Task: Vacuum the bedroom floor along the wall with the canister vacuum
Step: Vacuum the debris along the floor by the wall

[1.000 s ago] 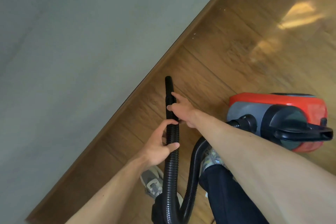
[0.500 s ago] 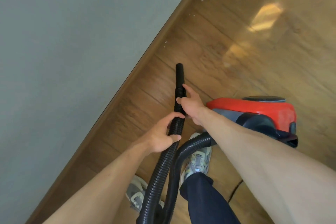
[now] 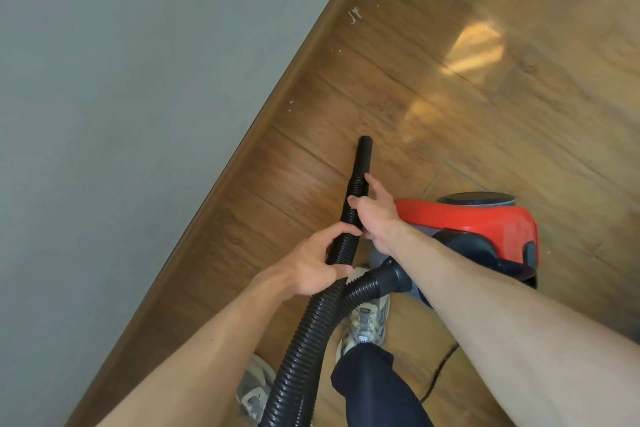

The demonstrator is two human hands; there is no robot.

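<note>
Both hands on the ribbed black hose (image 3: 341,239): left hand (image 3: 311,270) wrapped round it nearer the body for support, right hand (image 3: 375,215) clasping it further up to steer. The nozzle (image 3: 363,152) points toward white crumbs (image 3: 355,15) by the baseboard (image 3: 277,97), probably just off the floor. The red canister vacuum (image 3: 485,229) sits right, close behind.

We see a brown wood-grain plank floor (image 3: 433,107), smooth and glossy with a bright sheen at upper right, against a matt grey-green painted wall (image 3: 121,97) at left. The black ribbed plastic hose (image 3: 304,340) looks semi-matt, and the red canister vacuum body (image 3: 485,222) is shiny smooth plastic.
</note>
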